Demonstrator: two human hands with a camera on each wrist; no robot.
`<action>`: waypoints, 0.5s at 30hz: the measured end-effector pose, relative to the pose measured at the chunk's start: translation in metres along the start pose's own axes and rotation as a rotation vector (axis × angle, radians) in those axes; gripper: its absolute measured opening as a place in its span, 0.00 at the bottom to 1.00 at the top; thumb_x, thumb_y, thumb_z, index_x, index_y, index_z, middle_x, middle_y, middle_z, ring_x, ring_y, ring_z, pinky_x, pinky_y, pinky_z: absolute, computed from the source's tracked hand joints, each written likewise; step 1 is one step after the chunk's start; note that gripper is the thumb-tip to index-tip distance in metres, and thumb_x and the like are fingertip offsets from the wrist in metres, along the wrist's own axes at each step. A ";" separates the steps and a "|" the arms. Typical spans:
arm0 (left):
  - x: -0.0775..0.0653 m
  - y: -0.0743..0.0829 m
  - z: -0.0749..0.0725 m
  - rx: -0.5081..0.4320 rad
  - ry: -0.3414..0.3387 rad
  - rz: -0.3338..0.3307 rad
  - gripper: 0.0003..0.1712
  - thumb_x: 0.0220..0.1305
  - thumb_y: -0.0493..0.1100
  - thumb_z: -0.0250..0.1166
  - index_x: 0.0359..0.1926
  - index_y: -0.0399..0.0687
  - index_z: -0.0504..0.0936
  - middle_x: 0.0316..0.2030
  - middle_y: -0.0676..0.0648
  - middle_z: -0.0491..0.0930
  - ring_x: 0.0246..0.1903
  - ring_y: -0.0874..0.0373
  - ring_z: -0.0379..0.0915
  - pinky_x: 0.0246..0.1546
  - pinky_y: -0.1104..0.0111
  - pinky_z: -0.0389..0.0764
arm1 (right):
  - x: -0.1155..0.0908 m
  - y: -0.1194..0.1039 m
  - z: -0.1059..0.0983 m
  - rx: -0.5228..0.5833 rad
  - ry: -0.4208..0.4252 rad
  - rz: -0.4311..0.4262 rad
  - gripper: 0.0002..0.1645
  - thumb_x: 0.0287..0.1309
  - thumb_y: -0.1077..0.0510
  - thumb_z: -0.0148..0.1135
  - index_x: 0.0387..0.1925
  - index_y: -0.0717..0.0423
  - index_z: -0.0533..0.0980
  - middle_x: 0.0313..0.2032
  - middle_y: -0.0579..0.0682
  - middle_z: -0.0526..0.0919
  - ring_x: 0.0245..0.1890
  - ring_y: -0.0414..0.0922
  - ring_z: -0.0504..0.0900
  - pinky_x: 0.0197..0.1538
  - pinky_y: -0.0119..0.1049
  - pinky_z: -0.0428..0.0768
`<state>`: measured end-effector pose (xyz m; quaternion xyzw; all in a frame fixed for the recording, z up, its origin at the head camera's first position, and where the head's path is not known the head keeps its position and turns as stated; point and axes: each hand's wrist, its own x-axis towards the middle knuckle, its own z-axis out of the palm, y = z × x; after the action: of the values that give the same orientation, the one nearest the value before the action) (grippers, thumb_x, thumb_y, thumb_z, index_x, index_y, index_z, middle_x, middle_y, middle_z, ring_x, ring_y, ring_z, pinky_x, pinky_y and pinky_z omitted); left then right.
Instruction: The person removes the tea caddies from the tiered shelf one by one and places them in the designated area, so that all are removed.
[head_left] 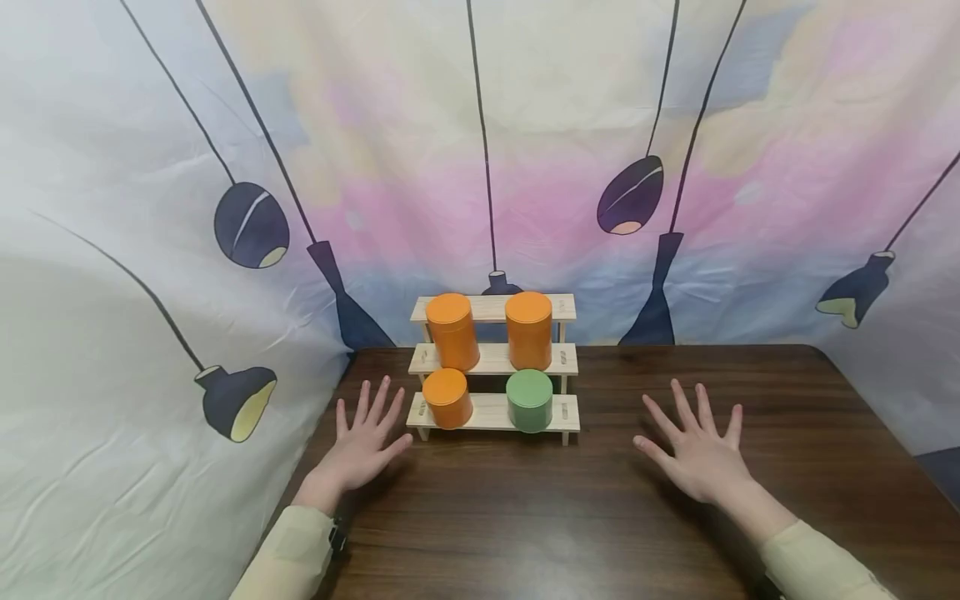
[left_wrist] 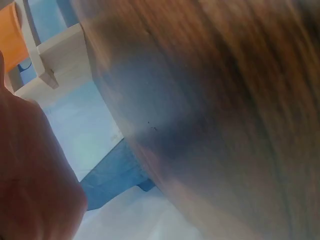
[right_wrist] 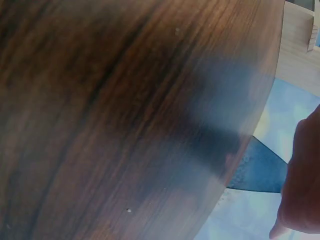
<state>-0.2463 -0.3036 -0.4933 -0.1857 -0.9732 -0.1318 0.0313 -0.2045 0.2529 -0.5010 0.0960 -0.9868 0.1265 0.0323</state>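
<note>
My left hand (head_left: pixel 362 450) is spread over the table, its fingertips just left of a three-step wooden rack (head_left: pixel 491 414), holding nothing. On the far right side my right hand (head_left: pixel 703 457) is spread too, well apart from the rack and with nothing in it. Two tall orange canisters (head_left: pixel 454 333) stand upright on the middle step. The lowest step carries a short orange canister (head_left: pixel 447 400) at left and a short green canister (head_left: pixel 529 402) at right. In the left wrist view, part of the hand (left_wrist: pixel 37 170) shows near the rack's end (left_wrist: pixel 65 55).
The dark wood-grain table (head_left: pixel 495 517) reaches back to a hanging cloth (head_left: pixel 420 167) printed with lamps, which also runs down the left side. The rack stands close to the table's back edge. Pale sleeves (head_left: pixel 288 550) cover both forearms.
</note>
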 end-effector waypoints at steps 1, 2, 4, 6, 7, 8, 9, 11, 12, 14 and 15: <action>0.000 -0.001 0.000 -0.011 0.005 0.006 0.48 0.81 0.61 0.57 0.88 0.54 0.45 0.86 0.48 0.24 0.83 0.39 0.13 0.72 0.26 0.21 | 0.000 0.000 0.000 0.006 0.005 -0.002 0.51 0.75 0.21 0.43 0.87 0.39 0.53 0.86 0.62 0.35 0.82 0.69 0.26 0.68 0.81 0.17; 0.001 -0.001 -0.001 -0.020 0.011 0.010 0.47 0.81 0.60 0.57 0.88 0.54 0.45 0.86 0.48 0.24 0.83 0.39 0.14 0.72 0.27 0.22 | 0.001 0.000 -0.001 0.011 0.008 -0.005 0.50 0.75 0.21 0.43 0.87 0.38 0.54 0.86 0.62 0.35 0.82 0.69 0.26 0.68 0.82 0.20; 0.002 -0.003 -0.001 -0.044 0.021 0.015 0.46 0.81 0.60 0.58 0.88 0.55 0.47 0.86 0.50 0.25 0.83 0.40 0.16 0.73 0.27 0.24 | 0.002 0.000 -0.002 0.023 0.017 -0.014 0.48 0.75 0.22 0.44 0.86 0.37 0.54 0.86 0.63 0.37 0.82 0.70 0.29 0.70 0.83 0.27; 0.002 -0.004 -0.003 -0.083 0.022 0.014 0.45 0.81 0.59 0.57 0.88 0.57 0.48 0.87 0.50 0.26 0.84 0.40 0.18 0.74 0.27 0.26 | 0.002 0.000 -0.003 0.041 0.019 -0.021 0.47 0.76 0.23 0.45 0.86 0.36 0.55 0.85 0.65 0.41 0.82 0.71 0.33 0.70 0.84 0.33; 0.003 -0.005 -0.003 -0.100 0.026 0.008 0.44 0.82 0.59 0.57 0.88 0.57 0.48 0.87 0.50 0.27 0.84 0.40 0.19 0.74 0.28 0.27 | 0.003 -0.001 -0.004 0.046 0.018 -0.025 0.47 0.76 0.23 0.45 0.86 0.36 0.55 0.85 0.66 0.43 0.82 0.72 0.35 0.71 0.84 0.36; 0.003 -0.005 -0.004 -0.123 0.031 -0.001 0.43 0.82 0.59 0.56 0.88 0.57 0.49 0.87 0.49 0.29 0.84 0.40 0.21 0.75 0.28 0.30 | 0.003 -0.001 -0.005 0.051 0.016 -0.029 0.46 0.77 0.24 0.46 0.86 0.37 0.56 0.84 0.67 0.45 0.82 0.72 0.37 0.71 0.84 0.39; 0.004 -0.005 -0.004 -0.152 0.036 -0.009 0.42 0.83 0.59 0.56 0.87 0.57 0.51 0.87 0.48 0.31 0.84 0.40 0.24 0.76 0.29 0.32 | 0.003 -0.001 -0.005 0.056 0.016 -0.033 0.46 0.77 0.25 0.47 0.86 0.37 0.56 0.83 0.68 0.47 0.82 0.73 0.40 0.71 0.84 0.42; 0.004 -0.005 -0.006 -0.226 0.055 -0.027 0.40 0.83 0.58 0.56 0.86 0.53 0.55 0.87 0.44 0.39 0.84 0.37 0.32 0.77 0.30 0.38 | 0.004 -0.002 -0.007 0.065 0.018 -0.040 0.45 0.78 0.26 0.48 0.85 0.39 0.58 0.82 0.70 0.51 0.81 0.74 0.45 0.71 0.83 0.48; 0.004 -0.005 -0.007 -0.262 0.064 -0.043 0.39 0.83 0.58 0.55 0.86 0.51 0.57 0.86 0.42 0.43 0.83 0.36 0.37 0.77 0.30 0.42 | 0.005 -0.002 -0.008 0.070 0.022 -0.044 0.44 0.78 0.27 0.49 0.85 0.41 0.59 0.81 0.71 0.53 0.80 0.75 0.47 0.71 0.82 0.51; 0.005 -0.003 -0.008 -0.355 0.089 -0.071 0.38 0.83 0.59 0.56 0.83 0.47 0.62 0.84 0.40 0.52 0.82 0.35 0.46 0.77 0.32 0.50 | 0.005 -0.003 -0.009 0.092 0.031 -0.052 0.43 0.79 0.30 0.50 0.84 0.45 0.62 0.80 0.72 0.57 0.78 0.76 0.51 0.70 0.81 0.56; 0.006 -0.002 -0.009 -0.396 0.100 -0.080 0.38 0.83 0.59 0.56 0.83 0.45 0.64 0.83 0.39 0.55 0.81 0.35 0.49 0.77 0.34 0.53 | 0.006 -0.004 -0.010 0.106 0.036 -0.057 0.43 0.79 0.31 0.51 0.83 0.47 0.63 0.79 0.73 0.58 0.77 0.77 0.53 0.69 0.81 0.58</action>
<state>-0.2528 -0.3057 -0.4848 -0.1427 -0.9321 -0.3309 0.0373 -0.2091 0.2508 -0.4896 0.1234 -0.9748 0.1794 0.0487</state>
